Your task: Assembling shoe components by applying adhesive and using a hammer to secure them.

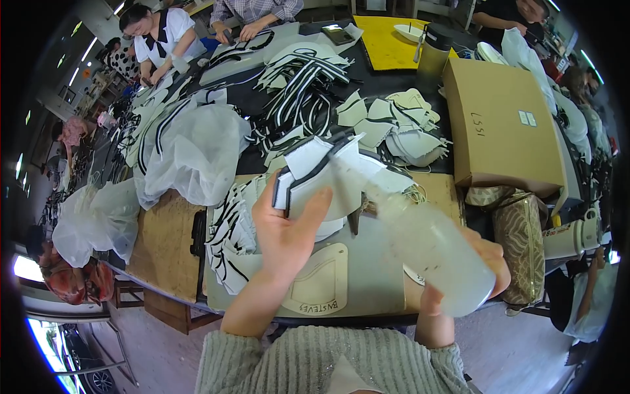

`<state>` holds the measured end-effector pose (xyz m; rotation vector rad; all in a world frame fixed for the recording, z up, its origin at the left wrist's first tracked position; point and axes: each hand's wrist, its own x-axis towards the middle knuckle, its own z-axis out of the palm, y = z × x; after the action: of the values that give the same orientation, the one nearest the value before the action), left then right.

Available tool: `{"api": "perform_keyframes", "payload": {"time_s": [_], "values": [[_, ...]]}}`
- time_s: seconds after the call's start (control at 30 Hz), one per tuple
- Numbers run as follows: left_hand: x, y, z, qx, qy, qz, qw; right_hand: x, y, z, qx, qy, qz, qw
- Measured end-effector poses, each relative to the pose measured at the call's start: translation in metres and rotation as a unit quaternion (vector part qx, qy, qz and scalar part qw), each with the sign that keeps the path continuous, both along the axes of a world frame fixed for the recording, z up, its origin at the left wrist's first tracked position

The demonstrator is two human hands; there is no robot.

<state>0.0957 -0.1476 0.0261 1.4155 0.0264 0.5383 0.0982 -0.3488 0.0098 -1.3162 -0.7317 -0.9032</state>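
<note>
I see my left hand point(289, 230) raised over the worktop point(367, 289), fingers and thumb closed around a white fabric piece with black edging point(315, 180). The piece sits at the centre of my view, held clear of the worktop, its black-trimmed edge running along the left side from about 7 o'clock up toward 1 o'clock.

My right hand point(489, 262) is wrapped around the base of a cloudy plastic bottle point(426, 243). The bottle's long axis runs on a diagonal: the fat base is down at 4 o'clock by my right hand, and the narrow end points up toward 10 o'clock, reaching the fabric piece. The tip itself is blurred, so I cannot tell whether it touches the fabric or stops just short of it.

Below the left hand, a flat beige pattern template point(321, 279) lies on the worktop. At 9 o'clock from the held piece is a stack of black-and-white cut pieces point(230, 230), and farther out that way lie clear plastic bags point(197, 151). At 1 o'clock is a pile of pale fabric cuts point(400, 128), and at 2 o'clock a brown cardboard box point(505, 125). A patterned pouch point(518, 243) lies just beside my right hand, at 3 o'clock. Other people work at the far end, around 11 and 12 o'clock.
</note>
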Motion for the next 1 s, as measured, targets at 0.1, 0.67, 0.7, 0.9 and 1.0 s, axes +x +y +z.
{"api": "perform_keyframes", "payload": {"time_s": [0.1, 0.67, 0.7, 0.9, 1.0], "values": [[-0.002, 0.0, 0.006, 0.021, -0.012, -0.002, 1.0, -0.014, -0.004, -0.021, -0.029, 0.031, -0.081, 0.996], [0.001, -0.002, 0.01, 0.141, 0.026, 0.062, 0.988, -0.036, 0.005, 0.004, -0.126, 0.021, 0.041, 0.991], [0.0, -0.002, 0.009, 0.141, 0.026, 0.062, 0.988, -0.036, 0.009, 0.006, -0.126, 0.022, 0.041, 0.991], [0.002, -0.003, 0.005, 0.1, -0.016, 0.049, 0.994, -0.039, -0.006, 0.007, -0.21, 0.059, 0.084, 0.972], [0.003, -0.001, 0.003, 0.084, 0.05, 0.017, 0.995, -0.036, 0.005, -0.001, -0.132, 0.044, -0.059, 0.989]]}}
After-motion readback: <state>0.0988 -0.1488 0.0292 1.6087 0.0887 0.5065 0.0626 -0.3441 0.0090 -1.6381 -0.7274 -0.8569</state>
